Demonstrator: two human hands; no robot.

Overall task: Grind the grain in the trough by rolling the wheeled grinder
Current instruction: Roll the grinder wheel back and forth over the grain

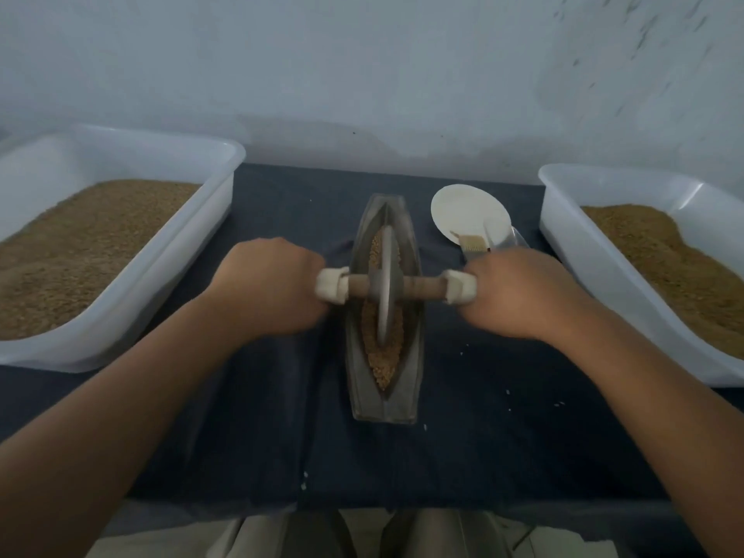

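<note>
A narrow boat-shaped metal trough lies lengthways on the dark cloth, filled with tan grain. The wheeled grinder stands upright in the trough's middle, its grey disc set in the grain, with a wooden axle across it. My left hand grips the axle's left end, which is wrapped in white. My right hand grips the wrapped right end. Both fists sit level on either side of the trough.
A large white tub of grain stands at the left, another white tub of finer brown material at the right. A white paper plate and a small brush lie behind my right hand. A pale wall rises behind the table.
</note>
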